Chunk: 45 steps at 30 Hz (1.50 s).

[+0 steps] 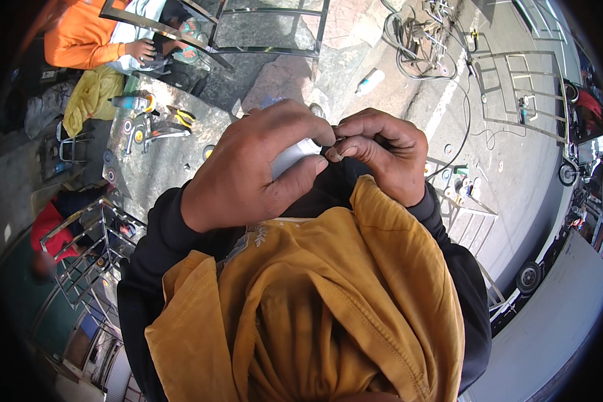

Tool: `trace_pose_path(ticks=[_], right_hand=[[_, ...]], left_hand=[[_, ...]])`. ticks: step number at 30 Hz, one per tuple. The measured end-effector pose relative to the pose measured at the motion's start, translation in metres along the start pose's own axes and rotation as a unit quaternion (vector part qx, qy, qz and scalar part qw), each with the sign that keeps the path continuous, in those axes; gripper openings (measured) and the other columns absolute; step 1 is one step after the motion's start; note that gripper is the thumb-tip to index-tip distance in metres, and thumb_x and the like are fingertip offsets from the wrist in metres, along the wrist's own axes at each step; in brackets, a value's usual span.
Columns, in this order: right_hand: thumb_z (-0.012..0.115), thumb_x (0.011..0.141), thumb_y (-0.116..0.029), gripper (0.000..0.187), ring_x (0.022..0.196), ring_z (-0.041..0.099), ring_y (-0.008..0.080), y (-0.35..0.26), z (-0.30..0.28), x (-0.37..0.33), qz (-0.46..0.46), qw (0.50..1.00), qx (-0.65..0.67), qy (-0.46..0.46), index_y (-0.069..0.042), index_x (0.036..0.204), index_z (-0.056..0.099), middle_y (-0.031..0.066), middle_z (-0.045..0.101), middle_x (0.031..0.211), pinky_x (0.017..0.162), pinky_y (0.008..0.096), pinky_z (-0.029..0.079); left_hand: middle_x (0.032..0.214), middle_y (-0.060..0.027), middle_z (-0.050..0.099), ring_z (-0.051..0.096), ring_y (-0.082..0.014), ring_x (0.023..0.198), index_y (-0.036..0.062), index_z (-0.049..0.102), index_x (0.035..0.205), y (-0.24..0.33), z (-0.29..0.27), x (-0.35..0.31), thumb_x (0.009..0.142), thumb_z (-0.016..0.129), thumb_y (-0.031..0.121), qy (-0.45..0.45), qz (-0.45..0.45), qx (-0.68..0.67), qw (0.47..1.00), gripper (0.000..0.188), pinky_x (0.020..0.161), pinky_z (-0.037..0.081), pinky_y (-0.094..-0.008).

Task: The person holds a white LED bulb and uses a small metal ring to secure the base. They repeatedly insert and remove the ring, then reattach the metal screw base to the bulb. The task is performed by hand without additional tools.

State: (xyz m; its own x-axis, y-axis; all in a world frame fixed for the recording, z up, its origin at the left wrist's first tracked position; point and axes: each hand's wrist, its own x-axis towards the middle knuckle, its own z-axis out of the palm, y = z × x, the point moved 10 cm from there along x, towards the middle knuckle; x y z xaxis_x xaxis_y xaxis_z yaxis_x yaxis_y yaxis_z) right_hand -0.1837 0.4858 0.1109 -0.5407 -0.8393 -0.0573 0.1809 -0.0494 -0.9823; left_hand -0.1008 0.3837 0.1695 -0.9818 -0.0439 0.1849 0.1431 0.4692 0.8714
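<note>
the right hand [385, 151] pinches a small dark piece [336, 139] between thumb and forefinger, in front of the body; the left hand [248, 164] has its forefinger right beside it, though i cannot tell whether it grips too, as fingertips hide most of the piece. a slip seems the main risk: with so little purchase (fingertips only), an uneven push could flick it onto the ground [522, 177] or into the mustard garment's [281, 288] folds.

Yellow-handled pliers [182, 118] lie near the far edge of the grey bench [171, 164], a blue-bodied power tool [128, 102] by its far left corner. On the ground [516, 177] beyond, a plastic bottle [370, 82] lies near tangled black cable [398, 41].
</note>
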Motion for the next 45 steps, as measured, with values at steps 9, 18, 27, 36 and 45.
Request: trace_pose_path(ticks=[9, 18, 27, 36, 45], right_hand=[[0.074, 0.082, 0.0, 0.012, 0.082, 0.066, 0.0163, -0.02, 0.002, 0.003, -0.115, 0.99, -0.083, -0.006, 0.002, 0.094, 0.07, 0.0102, 0.07, 0.089, 0.074, 0.0284, 0.053], [0.07, 0.088, -0.004, 0.01, 0.075, 0.063, 0.0122, -0.002, -0.001, 0.004, 0.001, 1.0, -0.015, 0.021, 0.005, 0.094, 0.069, 0.0081, 0.067, 0.082, 0.068, 0.0254, 0.05], [0.07, 0.089, -0.005, 0.012, 0.072, 0.063, 0.0113, 0.004, -0.002, 0.005, 0.018, 0.999, 0.027, 0.033, 0.005, 0.093, 0.068, 0.008, 0.068, 0.082, 0.067, 0.0255, 0.051], [0.068, 0.087, 0.005, 0.013, 0.081, 0.067, 0.0168, 0.005, -0.001, 0.006, 0.011, 0.997, 0.062, 0.04, 0.008, 0.099, 0.066, 0.0124, 0.068, 0.091, 0.075, 0.028, 0.055], [0.066, 0.088, 0.005, 0.02, 0.082, 0.069, 0.0225, 0.013, 0.008, 0.014, 0.019, 0.976, 0.213, -0.03, 0.006, 0.108, 0.064, 0.0149, 0.067, 0.092, 0.075, 0.0347, 0.059]], left_hand=[[0.09, -0.0132, 0.064, 0.062, -0.0288, 0.078, 0.0036, 0.064, 0.1, -0.025, 0.005, -0.003, 0.084, 0.067, 0.011, -0.016, -0.133, -0.174, 0.976, 0.018, 0.072, 0.049, -0.0358], [0.101, -0.0126, 0.063, 0.062, -0.03, 0.091, 0.0037, 0.062, 0.107, 0.0, 0.003, 0.0, 0.082, 0.067, 0.008, -0.012, -0.013, 0.066, 0.998, 0.026, 0.08, 0.045, -0.0359], [0.1, -0.013, 0.063, 0.062, -0.0298, 0.09, 0.0034, 0.062, 0.106, 0.003, -0.001, 0.003, 0.082, 0.067, 0.008, -0.001, 0.0, 0.086, 0.996, 0.025, 0.079, 0.045, -0.036], [0.099, -0.0139, 0.062, 0.063, -0.0297, 0.09, 0.0014, 0.062, 0.104, -0.006, -0.006, 0.006, 0.082, 0.066, 0.005, 0.011, -0.014, -0.007, 1.0, 0.022, 0.082, 0.048, -0.0356], [0.1, -0.0133, 0.062, 0.061, -0.024, 0.091, -0.0007, 0.062, 0.104, -0.01, -0.01, 0.005, 0.084, 0.065, 0.006, 0.002, -0.017, -0.062, 0.998, 0.021, 0.082, 0.048, -0.0335]])
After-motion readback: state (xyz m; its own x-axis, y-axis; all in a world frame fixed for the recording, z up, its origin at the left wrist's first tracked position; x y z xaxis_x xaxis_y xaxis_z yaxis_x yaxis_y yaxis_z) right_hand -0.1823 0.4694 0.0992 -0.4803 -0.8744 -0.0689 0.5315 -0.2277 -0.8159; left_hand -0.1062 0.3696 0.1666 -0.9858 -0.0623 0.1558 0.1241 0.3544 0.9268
